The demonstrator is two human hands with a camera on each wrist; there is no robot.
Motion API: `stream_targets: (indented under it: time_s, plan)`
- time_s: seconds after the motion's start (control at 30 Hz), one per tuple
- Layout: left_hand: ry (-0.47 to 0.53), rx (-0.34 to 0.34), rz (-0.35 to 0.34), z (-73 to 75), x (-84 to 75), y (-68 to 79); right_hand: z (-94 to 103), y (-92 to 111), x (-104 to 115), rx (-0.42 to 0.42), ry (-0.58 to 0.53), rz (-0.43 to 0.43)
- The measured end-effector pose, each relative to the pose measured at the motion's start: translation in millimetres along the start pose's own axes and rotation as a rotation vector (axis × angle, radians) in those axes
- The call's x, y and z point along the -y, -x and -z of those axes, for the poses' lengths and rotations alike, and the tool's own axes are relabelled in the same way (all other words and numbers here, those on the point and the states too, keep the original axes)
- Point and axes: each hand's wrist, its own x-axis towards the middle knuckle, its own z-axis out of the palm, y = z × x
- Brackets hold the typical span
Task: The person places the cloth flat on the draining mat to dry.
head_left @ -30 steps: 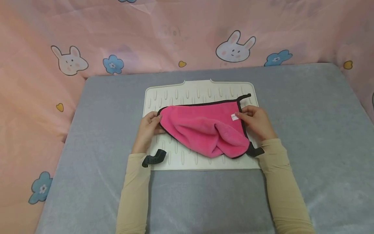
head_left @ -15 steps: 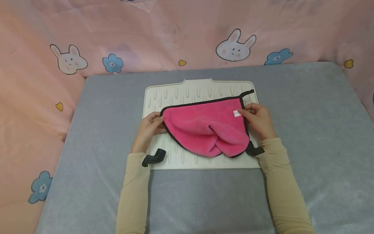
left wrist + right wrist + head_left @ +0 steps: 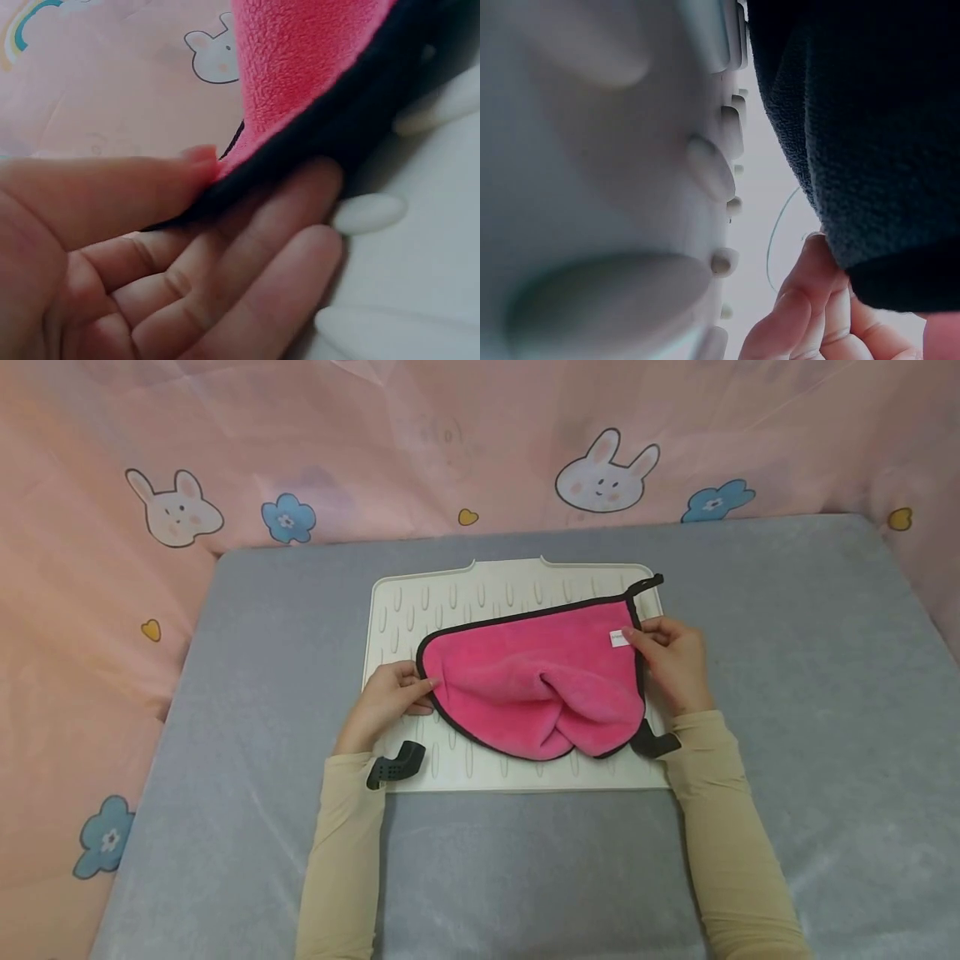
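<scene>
A pink cleaning cloth point(image 3: 517, 652) with a black border lies partly bunched over a white ribbed tray point(image 3: 450, 777). At its left edge my left hand point(image 3: 386, 702) pinches the border; in the left wrist view the thumb presses on top, with the fingers beneath the black trim point(image 3: 322, 142). My right hand point(image 3: 675, 660) pinches the right edge beside a small white label point(image 3: 619, 638). A black loop point(image 3: 645, 583) sticks out from the upper right corner. In the right wrist view the cloth's dark underside point(image 3: 855, 150) hangs above the tray's ridges point(image 3: 711, 166).
The tray rests on a grey cloth-covered table point(image 3: 525, 877). Behind the table hangs a pink curtain point(image 3: 390, 452) printed with rabbits and flowers. A black bracket point(image 3: 396, 764) shows at the left wrist, and another black bracket point(image 3: 654, 742) at the right.
The cloth's right corner has moved up and to the right with my right hand. My left hand's grip now sits lower along the left edge, and the cloth's top edge slants more.
</scene>
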Motion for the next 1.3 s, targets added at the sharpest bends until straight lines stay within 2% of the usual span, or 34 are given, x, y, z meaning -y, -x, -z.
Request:
stream_targets:
  time_s: [0.47, 0.7, 0.8, 0.9, 1.1, 1.17, 1.3]
  plan:
    - [0.283, -0.145, -0.05, 5.9, 6.1, -4.8, 0.1, -0.6, -1.3, 0.016, 0.014, 0.001]
    - [0.382, -0.275, -0.067, 12.6, 8.9, -3.8, -0.6, 0.0, -0.2, 0.058, 0.06, 0.025]
    - [0.396, -0.309, -0.069, 13.2, 10.0, -4.3, -0.6, 0.9, 0.8, 0.08, 0.078, 0.024]
    - [0.382, -0.267, -0.052, 12.4, 9.5, -4.7, -0.5, 1.1, 0.5, 0.088, 0.082, 0.018]
    - [0.245, -0.092, 0.016, 8.6, 7.2, -4.5, -0.6, 0.8, -0.7, 0.092, 0.062, 0.011]
    - [0.216, -0.073, 0.01, 7.5, 7.1, -4.5, -0.6, 0.9, -0.4, 0.098, 0.066, 0.006]
    - [0.22, -0.089, -0.022, 6.3, 7.2, -4.7, -0.6, 1.1, 0.9, 0.123, 0.075, -0.007]
